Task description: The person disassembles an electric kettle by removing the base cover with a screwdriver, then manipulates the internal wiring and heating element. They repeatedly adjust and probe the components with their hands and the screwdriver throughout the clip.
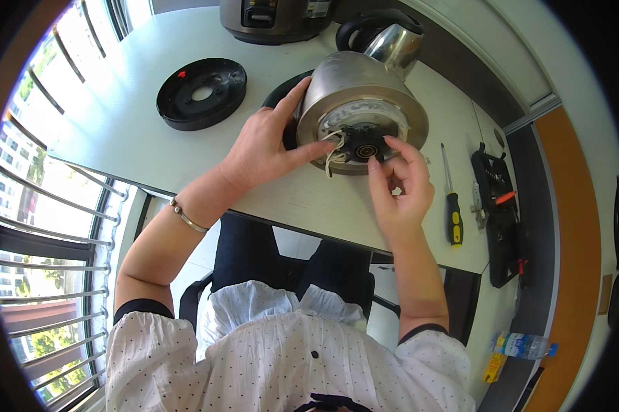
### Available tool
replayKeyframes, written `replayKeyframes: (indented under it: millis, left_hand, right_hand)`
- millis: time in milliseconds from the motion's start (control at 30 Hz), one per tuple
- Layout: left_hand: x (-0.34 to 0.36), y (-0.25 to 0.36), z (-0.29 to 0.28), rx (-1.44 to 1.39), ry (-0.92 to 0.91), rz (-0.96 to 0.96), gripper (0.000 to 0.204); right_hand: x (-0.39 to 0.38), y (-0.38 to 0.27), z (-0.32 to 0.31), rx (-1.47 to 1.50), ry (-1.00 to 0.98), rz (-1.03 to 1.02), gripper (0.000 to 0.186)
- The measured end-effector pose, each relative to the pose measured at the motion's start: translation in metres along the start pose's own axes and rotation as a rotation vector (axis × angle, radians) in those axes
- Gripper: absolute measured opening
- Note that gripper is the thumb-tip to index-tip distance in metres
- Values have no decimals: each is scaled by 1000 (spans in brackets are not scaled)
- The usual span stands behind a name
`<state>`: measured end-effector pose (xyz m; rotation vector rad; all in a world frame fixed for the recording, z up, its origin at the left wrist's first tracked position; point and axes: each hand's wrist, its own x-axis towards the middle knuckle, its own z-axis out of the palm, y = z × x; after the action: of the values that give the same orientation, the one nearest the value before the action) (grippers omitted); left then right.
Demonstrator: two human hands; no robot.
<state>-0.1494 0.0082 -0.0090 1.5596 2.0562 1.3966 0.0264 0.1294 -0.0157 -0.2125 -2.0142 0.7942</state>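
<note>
A steel electric kettle [354, 75] lies on its side on the table, its opened underside turned toward me. In the middle of that underside sits a black round connector [366, 150] with white wires [335, 154] at its left. My left hand [272, 141] steadies the kettle, fingers along its left side and thumb by the wires. With thumb and fingertips, my right hand [400, 182] grips the connector's right and lower edge. To the left, a black round base cover [201, 94] with a central hole lies apart from both hands.
A yellow-and-black screwdriver [454, 216] lies right of the kettle, beside an open black tool case [498, 213]. At the back stand a dark cooker [275, 20] and another shiny steel vessel [397, 47]. A plastic bottle [522, 345] lies at lower right.
</note>
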Motion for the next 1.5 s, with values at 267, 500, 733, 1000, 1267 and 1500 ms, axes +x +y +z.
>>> replayKeyframes:
  millis: [267,500,733,1000,1267,1500]
  left_hand:
    - [4,-14,8,-24,122,163,88]
    - [-1,-7,3,101,178,159,89]
    - [-3,-1,5,483,505,640,54]
    - [-5,-1,10,533,555,764,30]
    - [-5,-1,7,476,508,698,27]
    - [-3,-3,9,452,514,698,28]
  right_hand:
    - [0,1,-3,104,94,152,30]
    - [2,0,-4,63,5,122,37]
    - [2,1,-2,61,-51,108,47]
    - [0,3,-1,31,-60,80,43]
    - [-1,3,0,23,-102,21,41]
    - [-2,2,-1,-11,-120,23,42]
